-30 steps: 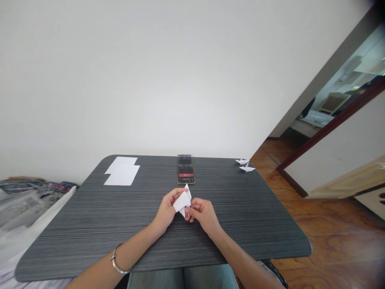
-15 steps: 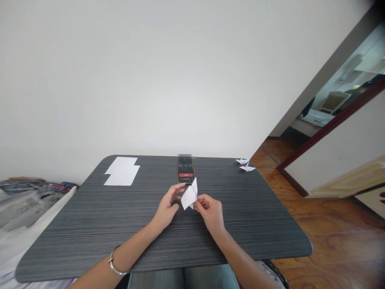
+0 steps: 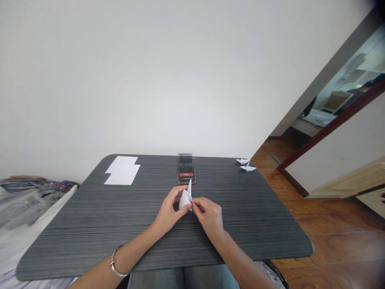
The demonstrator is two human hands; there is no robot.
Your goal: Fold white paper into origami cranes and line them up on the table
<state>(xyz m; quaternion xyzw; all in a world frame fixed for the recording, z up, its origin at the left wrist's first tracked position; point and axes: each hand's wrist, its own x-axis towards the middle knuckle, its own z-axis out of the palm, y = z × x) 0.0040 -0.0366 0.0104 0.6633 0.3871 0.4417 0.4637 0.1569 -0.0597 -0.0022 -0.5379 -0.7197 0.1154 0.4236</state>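
A small folded piece of white paper [image 3: 185,196] stands with its point up above the middle of the dark striped table [image 3: 90,216]. My left hand [image 3: 169,212] pinches its left side with thumb and fingers. My right hand [image 3: 209,214] pinches its lower right edge. Both hands hover just over the tabletop, close together. A silver bangle is on my left wrist.
A phone [image 3: 186,175] lies just beyond my hands. Two white sheets [image 3: 122,171] lie at the far left of the table. Two folded paper figures [image 3: 246,165] sit at the far right corner. Clothes lie on a bed at the left; a wooden floor and doorway are at the right.
The folded paper was turned and swung out to the right, then brought back upright and narrower between both hands. My left hand has closed on it again.
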